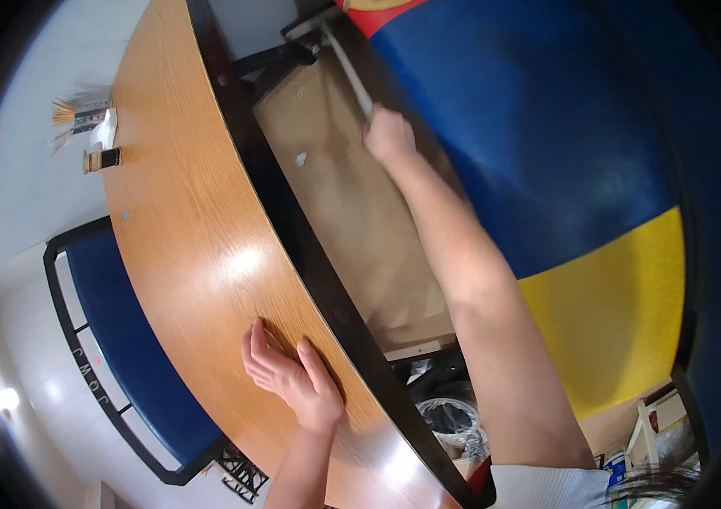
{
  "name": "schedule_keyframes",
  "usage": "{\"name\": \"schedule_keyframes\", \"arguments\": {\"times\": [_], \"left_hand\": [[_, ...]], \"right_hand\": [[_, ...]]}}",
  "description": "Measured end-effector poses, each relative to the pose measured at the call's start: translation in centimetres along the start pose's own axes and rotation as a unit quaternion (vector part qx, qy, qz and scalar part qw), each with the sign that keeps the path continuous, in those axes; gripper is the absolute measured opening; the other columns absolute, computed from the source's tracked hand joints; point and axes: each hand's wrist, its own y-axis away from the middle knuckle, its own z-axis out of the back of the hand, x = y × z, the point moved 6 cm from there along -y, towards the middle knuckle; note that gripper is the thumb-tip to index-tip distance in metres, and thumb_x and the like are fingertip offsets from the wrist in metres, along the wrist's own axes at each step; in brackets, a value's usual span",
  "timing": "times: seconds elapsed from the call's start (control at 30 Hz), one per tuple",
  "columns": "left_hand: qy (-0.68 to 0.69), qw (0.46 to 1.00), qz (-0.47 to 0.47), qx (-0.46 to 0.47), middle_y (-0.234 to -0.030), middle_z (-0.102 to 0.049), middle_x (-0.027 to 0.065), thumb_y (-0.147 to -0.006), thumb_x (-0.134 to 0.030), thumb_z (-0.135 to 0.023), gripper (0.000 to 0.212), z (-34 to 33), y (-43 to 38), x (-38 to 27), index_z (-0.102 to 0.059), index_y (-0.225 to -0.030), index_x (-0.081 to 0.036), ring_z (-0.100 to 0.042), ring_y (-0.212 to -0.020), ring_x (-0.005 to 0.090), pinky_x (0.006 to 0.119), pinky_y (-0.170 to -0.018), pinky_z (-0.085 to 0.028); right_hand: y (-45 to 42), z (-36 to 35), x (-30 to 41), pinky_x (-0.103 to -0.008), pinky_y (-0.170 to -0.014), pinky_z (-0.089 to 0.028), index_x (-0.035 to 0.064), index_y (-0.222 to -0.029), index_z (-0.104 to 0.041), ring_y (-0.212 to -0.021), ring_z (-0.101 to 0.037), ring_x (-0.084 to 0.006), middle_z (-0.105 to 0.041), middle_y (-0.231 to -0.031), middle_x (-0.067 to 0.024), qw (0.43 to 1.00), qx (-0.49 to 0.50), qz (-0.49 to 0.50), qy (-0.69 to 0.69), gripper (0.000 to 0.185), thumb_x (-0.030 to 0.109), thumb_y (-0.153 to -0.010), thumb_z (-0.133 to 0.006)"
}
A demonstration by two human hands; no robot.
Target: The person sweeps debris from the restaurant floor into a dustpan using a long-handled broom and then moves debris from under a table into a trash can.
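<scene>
My right hand (391, 135) is closed around the pale handle (349, 70) of a long floor tool, a broom or a mop. Its flat head (310, 27) lies at the far end, near a dark metal leg under the table; what its underside is made of cannot be told. Below the tool is the tan tiled floor (354, 216), where a small white scrap (301, 158) lies. My left hand (293, 375) rests on the wood-grain tabletop (207, 210) near its dark edge, fingers apart and holding nothing.
On the right stands a blue and yellow padded seat (589, 140). A black-framed blue bench (125, 343) is across the table. Skewers or chopsticks stand in a holder (90, 118) beside a small jar (102, 160). A plastic-lined bin (449, 417) sits below the near table edge.
</scene>
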Motion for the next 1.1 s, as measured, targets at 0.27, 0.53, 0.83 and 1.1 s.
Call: {"name": "schedule_keyframes", "arguments": {"times": [0.27,0.53,0.83,1.1], "left_hand": [[0.062,0.997,-0.002,0.036,-0.119,-0.025,0.0138,-0.089,-0.034,-0.024,0.048,-0.1,0.4,1.4,-0.022,-0.125,-0.003,-0.025,-0.117,0.0258,0.038,-0.098,-0.021],[0.059,0.998,-0.026,0.027,-0.121,-0.026,0.0176,-0.088,-0.028,-0.027,0.046,-0.2,0.2,1.6,-0.024,-0.124,0.001,-0.025,-0.115,0.0274,0.042,-0.098,-0.02],[-0.006,0.999,-0.027,0.017,-0.118,-0.028,0.0141,-0.089,-0.034,-0.02,0.049,0.0,0.4,1.3,-0.026,-0.123,0.0,-0.025,-0.113,0.0248,0.037,-0.097,-0.019],[0.103,0.992,-0.076,0.015,-0.115,-0.03,0.0162,-0.087,-0.031,-0.024,0.048,-0.6,0.2,2.0,-0.025,-0.122,0.003,-0.029,-0.11,0.0259,0.039,-0.093,-0.021]], "right_hand": [[6.0,-7.4,-9.3,-0.0415,-0.079,-0.045,0.0038,-0.128,-0.024,-0.095,-0.054,-0.0344,-0.051,-0.106,-0.0236,0.98,0.147,-0.117,0.072,0.046,0.006,-0.084,-0.036],[32.3,0.7,-14.7,-0.0437,-0.059,-0.046,0.0083,-0.132,-0.021,-0.069,-0.055,-0.0379,-0.054,-0.076,-0.0242,0.974,0.192,-0.117,0.032,0.06,0.009,-0.078,-0.048],[24.3,-2.8,-9.5,-0.0442,-0.055,-0.045,0.0035,-0.126,-0.034,-0.063,-0.055,-0.036,-0.054,-0.072,-0.0224,0.992,0.125,-0.009,-0.023,0.052,0.014,-0.078,-0.052],[7.6,-12.7,-7.3,-0.0405,-0.07,-0.048,-0.0006,-0.117,-0.041,-0.084,-0.059,-0.0322,-0.059,-0.088,-0.0205,0.985,0.146,-0.091,-0.027,0.035,0.011,-0.084,-0.036]]}}
